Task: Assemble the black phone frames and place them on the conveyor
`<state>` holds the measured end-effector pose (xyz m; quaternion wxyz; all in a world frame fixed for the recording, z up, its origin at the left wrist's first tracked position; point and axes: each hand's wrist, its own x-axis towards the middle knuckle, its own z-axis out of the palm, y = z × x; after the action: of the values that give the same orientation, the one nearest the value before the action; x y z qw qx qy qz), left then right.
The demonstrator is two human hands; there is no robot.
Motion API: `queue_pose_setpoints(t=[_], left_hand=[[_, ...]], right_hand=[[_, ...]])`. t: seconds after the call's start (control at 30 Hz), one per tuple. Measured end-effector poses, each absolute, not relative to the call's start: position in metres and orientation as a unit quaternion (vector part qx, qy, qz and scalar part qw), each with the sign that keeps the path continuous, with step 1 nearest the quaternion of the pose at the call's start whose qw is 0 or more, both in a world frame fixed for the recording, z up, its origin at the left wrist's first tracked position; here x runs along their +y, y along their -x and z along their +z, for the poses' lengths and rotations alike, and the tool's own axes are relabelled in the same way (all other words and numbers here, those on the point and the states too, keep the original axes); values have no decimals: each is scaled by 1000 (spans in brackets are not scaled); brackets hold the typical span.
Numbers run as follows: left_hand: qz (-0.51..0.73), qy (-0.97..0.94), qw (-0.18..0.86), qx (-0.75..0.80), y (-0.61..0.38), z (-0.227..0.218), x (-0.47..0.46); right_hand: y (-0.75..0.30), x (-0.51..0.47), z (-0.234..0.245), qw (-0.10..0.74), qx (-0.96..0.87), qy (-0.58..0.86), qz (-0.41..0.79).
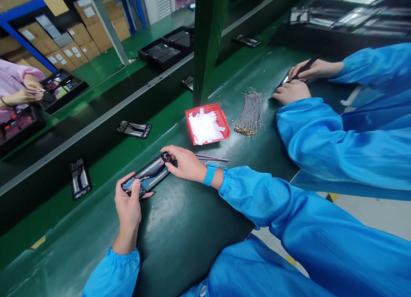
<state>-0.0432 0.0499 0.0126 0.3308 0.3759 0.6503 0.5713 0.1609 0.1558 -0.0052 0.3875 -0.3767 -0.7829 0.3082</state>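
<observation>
An opened phone body (pixel 150 173), dark-framed with its inner parts showing, is held tilted above the green mat. My left hand (pixel 128 200) grips its near-left end, the thumb lying over the inside. At the far-right end, my right hand (pixel 183 162) pinches the frame between thumb and fingers. Just behind my right wrist lie metal tweezers (pixel 212 158). Beyond them stands a red tray (pixel 226 134) filled with small white strips (pixel 205 125). A bundle of thin grey cables (pixel 250 112) with gold-coloured ends rests to the right of the tray.
Two more opened phone bodies, one nearer (pixel 80 179) and one farther (pixel 134 129), lie on the green strip beyond the mat. A green post (pixel 208 44) rises behind the tray. At right, a co-worker's hands (pixel 297 89) handle a device. Another person's hands (pixel 28 93) work across the line.
</observation>
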Motion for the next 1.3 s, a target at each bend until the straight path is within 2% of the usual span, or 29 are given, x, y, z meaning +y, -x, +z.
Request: queue_pose_setpoints(t=[0.27, 0.5, 0.73, 0.87, 1.03, 1.13, 1.23, 1.3], left_hand=[[556, -440, 291, 643, 24, 17, 37], [528, -475, 240, 662, 6, 13, 24], [524, -483, 201, 671, -2, 10, 19], [527, -435, 164, 711, 13, 20, 30], [523, -401, 285, 696, 34, 24, 41], [491, -431, 360, 666, 33, 20, 39], [490, -436, 405, 637, 29, 17, 37], [525, -405, 444, 603, 28, 16, 39]], right_hand=[[-159, 150, -4, 416, -783, 359, 291], [-146, 129, 9, 406, -760, 419, 286], [-139, 110, 17, 396, -746, 449, 293], [-145, 118, 13, 394, -762, 413, 305], [-151, 125, 13, 358, -840, 361, 190], [-152, 121, 14, 309, -891, 302, 138], [-152, 119, 15, 265, -905, 291, 160], [-153, 120, 15, 275, -883, 309, 221]])
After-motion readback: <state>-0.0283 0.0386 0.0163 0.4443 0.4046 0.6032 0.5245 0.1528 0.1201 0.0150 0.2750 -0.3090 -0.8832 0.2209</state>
